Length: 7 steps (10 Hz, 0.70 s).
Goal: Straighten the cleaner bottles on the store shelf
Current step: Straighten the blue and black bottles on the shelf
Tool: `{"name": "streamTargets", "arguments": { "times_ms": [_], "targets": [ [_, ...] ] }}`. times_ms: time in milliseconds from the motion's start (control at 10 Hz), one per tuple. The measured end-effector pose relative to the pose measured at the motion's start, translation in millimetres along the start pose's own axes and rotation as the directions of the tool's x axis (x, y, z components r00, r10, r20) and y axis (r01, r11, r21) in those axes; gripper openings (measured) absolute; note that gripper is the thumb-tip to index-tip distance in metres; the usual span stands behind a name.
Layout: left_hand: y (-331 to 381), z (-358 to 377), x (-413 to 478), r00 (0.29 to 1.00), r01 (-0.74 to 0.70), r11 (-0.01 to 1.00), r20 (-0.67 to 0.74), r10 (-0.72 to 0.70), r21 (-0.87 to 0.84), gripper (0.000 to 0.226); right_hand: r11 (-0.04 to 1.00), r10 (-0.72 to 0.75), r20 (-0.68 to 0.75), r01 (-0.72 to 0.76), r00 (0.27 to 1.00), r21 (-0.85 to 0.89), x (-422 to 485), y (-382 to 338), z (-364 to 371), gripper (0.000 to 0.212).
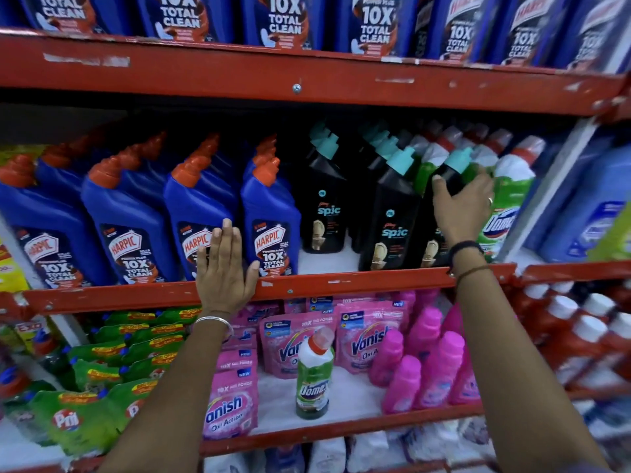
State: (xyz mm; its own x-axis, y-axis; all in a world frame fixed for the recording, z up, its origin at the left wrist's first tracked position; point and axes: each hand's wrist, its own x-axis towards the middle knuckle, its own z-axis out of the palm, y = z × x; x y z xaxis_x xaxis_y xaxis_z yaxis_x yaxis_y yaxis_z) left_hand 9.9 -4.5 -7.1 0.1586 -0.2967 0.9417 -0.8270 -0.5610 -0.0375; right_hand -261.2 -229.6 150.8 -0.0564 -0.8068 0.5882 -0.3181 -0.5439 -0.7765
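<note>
On the middle shelf, right of centre in the frame, the right hand [461, 208] is wrapped around the shoulder of a black bottle [444, 186] with a teal cap, the rightmost of the black ones at the front edge, squeezed between another black bottle [389, 220] and the green bottles [508, 206]. It looks tilted, leaning left like its neighbours. The left hand [225, 264] isn't gripping anything, just lying flat with fingers spread against the blue bottles [269, 216] and the red shelf lip [341, 283] at centre left, probably steadying. So I'd say we're mid-row, working on the black section. Next move is likely nudging that bottle so its label faces out and it sits flush with the front. Also there's a stray green bottle [314, 370] standing alone on the lower shelf among pink pouches [283, 339], which probably belongs up top.
</note>
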Motion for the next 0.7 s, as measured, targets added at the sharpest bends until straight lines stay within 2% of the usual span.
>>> {"name": "streamTargets", "arguments": {
  "times_ms": [100, 200, 400, 500, 600, 700],
  "targets": [
    [0.9, -0.7, 0.4, 1.0, 0.011, 1.0, 0.008, -0.011, 0.0, 0.067, 1.0, 0.012, 0.145, -0.013, 0.989, 0.005, 5.9, 9.6, 0.1, 0.072],
    [1.3, -0.9, -0.5, 1.0, 0.019, 1.0, 0.018, -0.019, -0.002, 0.067, 0.999, -0.022, 0.139, 0.025, 0.99, -0.025, 3.4, 13.1, -3.6, 0.07],
    [2.0, -1.3, -0.3, 0.999, 0.025, 1.0, 0.027, -0.024, -0.002, 0.068, 0.994, -0.104, -0.115, 0.099, 0.988, -0.05, -25.9, 0.3, -22.7, 0.064],
    [1.6, -1.3, 0.6, 1.0, 0.02, 1.0, 0.017, -0.02, 0.002, 0.068, 0.983, -0.184, -0.243, 0.178, 0.953, -0.047, -47.0, -27.8, -39.6, 0.062],
    [1.1, -1.8, 0.8, 1.0, 0.009, 1.0, 0.014, -0.009, 0.014, 0.068, 0.974, -0.227, -0.262, 0.218, 0.938, -0.061, -64.3, -59.4, -59.6, 0.062],
    [0.6, -1.5, 0.9, 1.0, 0.002, 1.0, 0.013, -0.003, 0.02, 0.068, 0.965, -0.258, -0.202, 0.26, 0.945, -0.013, -80.7, -83.2, -69.2, 0.06]
  ]
}}
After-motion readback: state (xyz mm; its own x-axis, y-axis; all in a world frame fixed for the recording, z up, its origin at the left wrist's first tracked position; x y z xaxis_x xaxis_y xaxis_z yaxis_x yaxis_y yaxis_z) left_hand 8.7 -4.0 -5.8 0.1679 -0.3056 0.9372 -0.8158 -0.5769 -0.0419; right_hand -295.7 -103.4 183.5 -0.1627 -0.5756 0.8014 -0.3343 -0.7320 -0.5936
